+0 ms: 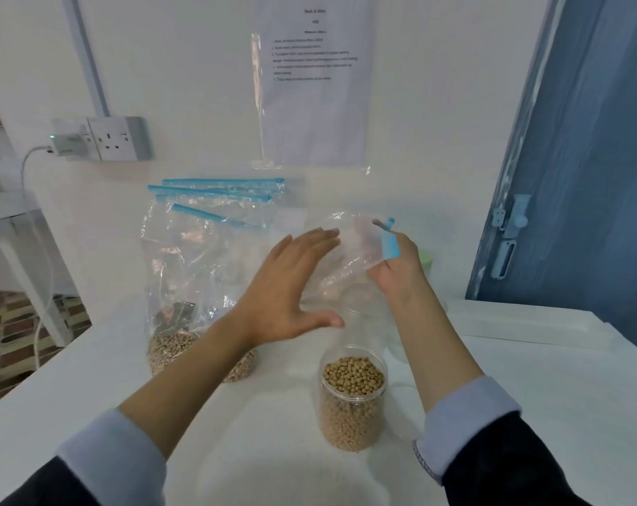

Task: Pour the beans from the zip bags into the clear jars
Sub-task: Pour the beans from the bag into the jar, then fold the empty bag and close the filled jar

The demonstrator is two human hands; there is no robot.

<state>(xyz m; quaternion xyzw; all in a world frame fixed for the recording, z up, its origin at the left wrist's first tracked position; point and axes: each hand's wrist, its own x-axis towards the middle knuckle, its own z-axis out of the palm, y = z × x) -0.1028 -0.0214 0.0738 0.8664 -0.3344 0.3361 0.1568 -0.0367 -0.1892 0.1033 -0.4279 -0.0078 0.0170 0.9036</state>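
the right hand (pixel 397 264) gripped an empty, crumpled clear zip bag (pixel 350 250) by its blue seal; the left hand (pixel 291 286) hovered, fingers spread.

A white table (pixel 529 396) carries a clear jar (pixel 351 399) full of beans, zip bags (pixel 196 286) with beans in their bottoms leaning at the back, and what may be an empty jar (pixel 361 304) behind.

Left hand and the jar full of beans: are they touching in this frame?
Apart. The head view shows the left hand open, fingers spread, raised toward the empty zip bag held by the right hand; bare white table separates it from the bean-filled jar below.
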